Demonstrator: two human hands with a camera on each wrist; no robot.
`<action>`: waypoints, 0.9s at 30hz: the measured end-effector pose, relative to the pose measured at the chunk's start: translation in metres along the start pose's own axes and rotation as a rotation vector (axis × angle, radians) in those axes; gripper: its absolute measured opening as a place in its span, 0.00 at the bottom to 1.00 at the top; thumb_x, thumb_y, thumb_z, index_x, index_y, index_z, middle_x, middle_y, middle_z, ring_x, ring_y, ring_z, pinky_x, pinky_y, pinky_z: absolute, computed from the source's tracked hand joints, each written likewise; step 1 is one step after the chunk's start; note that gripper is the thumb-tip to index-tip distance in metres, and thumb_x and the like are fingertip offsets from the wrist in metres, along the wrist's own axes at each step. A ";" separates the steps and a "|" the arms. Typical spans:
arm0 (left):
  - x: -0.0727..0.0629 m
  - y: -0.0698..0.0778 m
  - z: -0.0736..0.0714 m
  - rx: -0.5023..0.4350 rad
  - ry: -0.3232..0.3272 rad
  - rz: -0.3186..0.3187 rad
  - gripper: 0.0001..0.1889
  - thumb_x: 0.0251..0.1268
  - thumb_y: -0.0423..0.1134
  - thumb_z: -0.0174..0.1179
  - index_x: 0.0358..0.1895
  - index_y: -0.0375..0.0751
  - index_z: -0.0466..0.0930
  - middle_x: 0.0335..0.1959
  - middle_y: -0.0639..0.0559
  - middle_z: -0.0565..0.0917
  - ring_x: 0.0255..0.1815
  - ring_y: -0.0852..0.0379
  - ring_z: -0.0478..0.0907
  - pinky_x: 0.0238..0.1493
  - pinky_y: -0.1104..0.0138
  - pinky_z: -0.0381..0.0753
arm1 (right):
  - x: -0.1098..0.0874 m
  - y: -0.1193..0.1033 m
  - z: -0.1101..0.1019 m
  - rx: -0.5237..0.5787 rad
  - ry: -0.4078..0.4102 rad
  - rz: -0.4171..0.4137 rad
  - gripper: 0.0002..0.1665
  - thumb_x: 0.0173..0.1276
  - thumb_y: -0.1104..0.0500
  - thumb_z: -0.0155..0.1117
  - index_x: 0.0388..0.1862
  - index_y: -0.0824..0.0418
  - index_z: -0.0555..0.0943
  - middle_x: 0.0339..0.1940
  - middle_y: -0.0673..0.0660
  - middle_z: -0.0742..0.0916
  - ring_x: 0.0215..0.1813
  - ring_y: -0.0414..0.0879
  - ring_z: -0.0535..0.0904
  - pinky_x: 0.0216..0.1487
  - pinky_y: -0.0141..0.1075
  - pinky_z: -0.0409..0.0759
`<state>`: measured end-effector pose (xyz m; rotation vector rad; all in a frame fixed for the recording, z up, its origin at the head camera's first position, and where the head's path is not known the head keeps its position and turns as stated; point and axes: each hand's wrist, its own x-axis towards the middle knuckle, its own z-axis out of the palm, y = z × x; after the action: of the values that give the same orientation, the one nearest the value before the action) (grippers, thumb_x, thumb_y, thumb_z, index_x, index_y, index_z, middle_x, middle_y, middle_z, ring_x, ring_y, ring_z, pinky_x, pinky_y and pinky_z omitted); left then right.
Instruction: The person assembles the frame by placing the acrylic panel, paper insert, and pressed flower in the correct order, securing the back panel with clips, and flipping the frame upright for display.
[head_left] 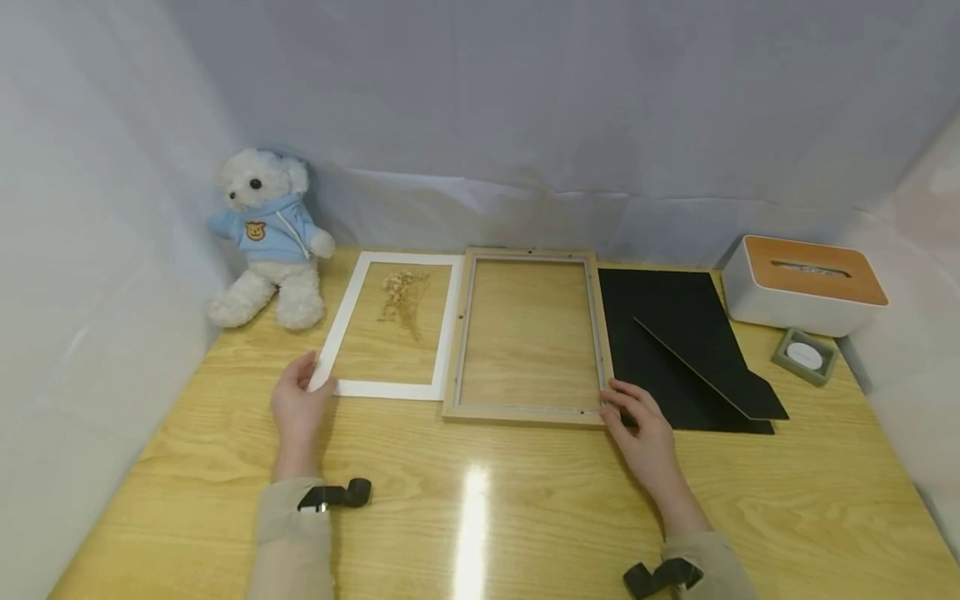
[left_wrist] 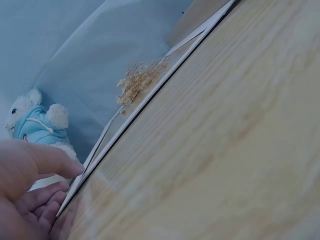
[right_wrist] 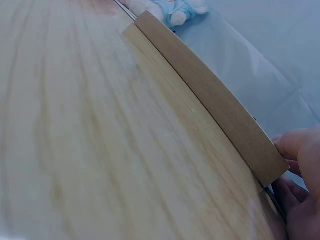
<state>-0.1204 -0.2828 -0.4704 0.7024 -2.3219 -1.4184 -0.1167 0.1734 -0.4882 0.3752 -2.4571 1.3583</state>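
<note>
My left hand [head_left: 300, 404] pinches the near left corner of a white-bordered clear panel [head_left: 386, 389], thumb on top. In the left wrist view, that thumb presses close on the panel's corner [left_wrist: 75, 182]. Dried flowers [head_left: 405, 296] lie within the white border. Right beside the panel, a light wooden picture frame [head_left: 525, 415] lies with its inner side up. My right hand [head_left: 641, 429] holds the frame's near right corner between thumb and fingers. In the right wrist view, the fingers wrap about the end of the frame's thick edge [right_wrist: 210, 97].
A black backing board [head_left: 660, 292] with a raised stand leg [head_left: 708, 375] lies right of the frame. Farther right are a white tissue box [head_left: 795, 304] with a wooden lid and a small green dish [head_left: 821, 371]. A plush toy [head_left: 270, 225] in a blue hoodie sits back left.
</note>
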 end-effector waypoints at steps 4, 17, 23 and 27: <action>0.000 0.000 0.001 0.044 0.011 0.027 0.26 0.60 0.26 0.59 0.63 0.31 0.70 0.58 0.34 0.75 0.55 0.41 0.70 0.57 0.54 0.69 | 0.000 0.001 0.000 -0.004 -0.003 0.006 0.13 0.63 0.67 0.67 0.47 0.65 0.84 0.57 0.59 0.80 0.53 0.49 0.76 0.47 0.17 0.70; 0.000 0.000 0.004 0.062 0.079 0.013 0.25 0.58 0.31 0.65 0.59 0.29 0.73 0.53 0.36 0.78 0.52 0.44 0.73 0.54 0.57 0.71 | 0.000 0.001 -0.001 -0.008 -0.002 0.012 0.13 0.63 0.66 0.67 0.47 0.65 0.83 0.57 0.59 0.79 0.52 0.47 0.75 0.45 0.17 0.70; 0.003 0.001 0.005 0.059 0.061 0.017 0.25 0.57 0.30 0.66 0.59 0.29 0.72 0.53 0.37 0.78 0.53 0.44 0.73 0.55 0.57 0.71 | 0.000 0.000 -0.001 -0.009 -0.002 0.027 0.13 0.63 0.66 0.67 0.48 0.65 0.84 0.58 0.58 0.79 0.50 0.45 0.76 0.44 0.17 0.71; 0.004 0.000 0.004 0.048 0.080 0.009 0.23 0.57 0.28 0.62 0.58 0.30 0.73 0.51 0.38 0.78 0.50 0.47 0.73 0.53 0.60 0.71 | -0.001 0.001 0.000 -0.013 -0.008 0.034 0.13 0.63 0.65 0.67 0.48 0.64 0.84 0.58 0.57 0.79 0.51 0.45 0.76 0.44 0.17 0.71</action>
<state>-0.1263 -0.2819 -0.4720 0.7472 -2.3015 -1.3101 -0.1165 0.1742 -0.4891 0.3381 -2.4882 1.3556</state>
